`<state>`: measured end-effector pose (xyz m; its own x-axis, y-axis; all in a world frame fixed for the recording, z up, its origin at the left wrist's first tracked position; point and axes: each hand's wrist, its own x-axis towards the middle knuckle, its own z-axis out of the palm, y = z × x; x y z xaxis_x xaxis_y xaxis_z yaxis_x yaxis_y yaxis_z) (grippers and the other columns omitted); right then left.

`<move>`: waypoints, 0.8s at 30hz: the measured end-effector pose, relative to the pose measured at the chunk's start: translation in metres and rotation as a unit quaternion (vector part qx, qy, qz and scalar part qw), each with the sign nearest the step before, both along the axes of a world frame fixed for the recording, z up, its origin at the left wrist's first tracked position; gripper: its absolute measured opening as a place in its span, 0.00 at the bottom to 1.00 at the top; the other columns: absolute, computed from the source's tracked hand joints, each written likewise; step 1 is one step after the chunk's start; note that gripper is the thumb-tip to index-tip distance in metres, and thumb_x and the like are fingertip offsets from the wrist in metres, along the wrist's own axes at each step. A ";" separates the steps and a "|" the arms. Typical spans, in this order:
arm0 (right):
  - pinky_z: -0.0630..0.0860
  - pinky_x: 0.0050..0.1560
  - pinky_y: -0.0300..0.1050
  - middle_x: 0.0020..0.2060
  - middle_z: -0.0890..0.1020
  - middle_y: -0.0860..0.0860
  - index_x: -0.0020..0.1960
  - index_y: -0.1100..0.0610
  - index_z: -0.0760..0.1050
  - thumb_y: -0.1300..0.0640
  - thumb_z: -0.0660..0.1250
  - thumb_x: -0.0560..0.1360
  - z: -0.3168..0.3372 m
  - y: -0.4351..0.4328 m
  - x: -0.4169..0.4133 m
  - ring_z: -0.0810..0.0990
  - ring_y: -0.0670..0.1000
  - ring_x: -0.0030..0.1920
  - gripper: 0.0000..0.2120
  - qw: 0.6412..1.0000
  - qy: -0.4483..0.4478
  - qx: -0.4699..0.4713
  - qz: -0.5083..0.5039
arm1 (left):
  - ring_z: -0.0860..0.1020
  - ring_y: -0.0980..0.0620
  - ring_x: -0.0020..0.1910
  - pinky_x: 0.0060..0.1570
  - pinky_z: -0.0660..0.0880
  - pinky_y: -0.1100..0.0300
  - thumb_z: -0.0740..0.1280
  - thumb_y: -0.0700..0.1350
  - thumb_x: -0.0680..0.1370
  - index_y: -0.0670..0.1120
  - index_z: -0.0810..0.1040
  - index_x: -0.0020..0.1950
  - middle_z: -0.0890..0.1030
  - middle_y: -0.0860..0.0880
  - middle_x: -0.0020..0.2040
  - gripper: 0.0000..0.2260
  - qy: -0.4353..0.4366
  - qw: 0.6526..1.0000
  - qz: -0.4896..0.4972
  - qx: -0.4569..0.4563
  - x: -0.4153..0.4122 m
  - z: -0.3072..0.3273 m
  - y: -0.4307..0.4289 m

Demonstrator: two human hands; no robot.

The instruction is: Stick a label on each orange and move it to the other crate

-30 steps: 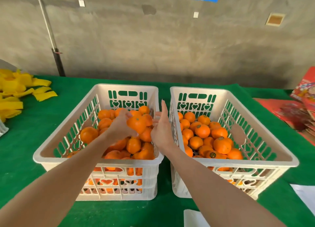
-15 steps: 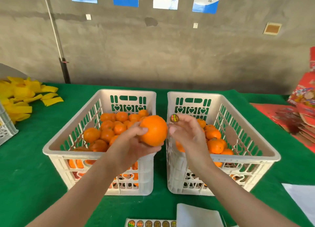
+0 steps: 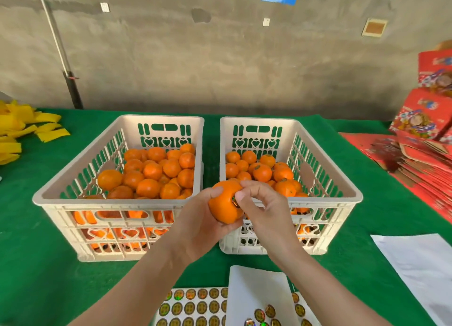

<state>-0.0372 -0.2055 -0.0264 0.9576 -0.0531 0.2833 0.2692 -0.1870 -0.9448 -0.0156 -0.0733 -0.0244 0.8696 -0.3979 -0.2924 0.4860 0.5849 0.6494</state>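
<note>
My left hand (image 3: 195, 224) grips an orange (image 3: 223, 203) from below, in front of the near rim of the right crate (image 3: 352, 193). With my right hand (image 3: 265, 208), thumb and fingertips press a round shiny label (image 3: 235, 201) onto the orange's side. The left crate (image 3: 56, 193) is heaped with oranges. A lower layer of oranges lies in the right crate. A sheet of round labels (image 3: 193, 306) lies at the table's near edge, under my arms.
A white backing sheet (image 3: 256, 291) covers part of the label sheet, and white paper (image 3: 425, 269) lies at right. Yellow foam sleeves (image 3: 22, 132) are piled far left. Red cardboard boxes (image 3: 423, 139) are stacked at right. A grey wall rises behind the green table.
The orange has come down and to the right, from over the gap between the crates to the right crate's front. My right hand has brought the label onto it.
</note>
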 end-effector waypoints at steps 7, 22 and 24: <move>0.73 0.54 0.38 0.51 0.75 0.41 0.43 0.55 0.76 0.60 0.68 0.75 -0.011 0.000 -0.002 0.72 0.37 0.56 0.03 0.987 -0.109 -0.107 -0.053 | 0.81 0.41 0.54 0.46 0.80 0.48 0.66 0.44 0.71 0.43 0.68 0.68 0.77 0.38 0.62 0.26 -0.010 1.000 0.011 -0.004 -0.007 0.000 -0.007; 0.73 0.52 0.29 0.62 0.70 0.41 0.69 0.42 0.60 0.50 0.76 0.68 -0.032 -0.012 0.006 0.72 0.36 0.58 0.35 0.994 -0.022 -0.080 0.072 | 0.81 0.43 0.53 0.49 0.79 0.50 0.65 0.51 0.73 0.46 0.75 0.62 0.82 0.41 0.55 0.20 -0.095 0.989 0.009 0.115 0.007 -0.021 -0.011; 0.73 0.49 0.29 0.58 0.70 0.37 0.65 0.41 0.62 0.57 0.77 0.66 -0.027 -0.016 0.016 0.73 0.36 0.55 0.35 0.995 -0.045 -0.080 0.044 | 0.82 0.46 0.52 0.49 0.80 0.52 0.61 0.57 0.75 0.50 0.77 0.59 0.83 0.44 0.53 0.17 -0.126 0.979 0.023 0.157 0.014 -0.017 -0.020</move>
<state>-0.0215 -0.2212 -0.0530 0.9266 0.0827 0.3669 0.3741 -0.3041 -0.8761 -0.0020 -0.0931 -0.0417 0.9445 -0.2822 -0.1681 0.2654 0.3544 0.8967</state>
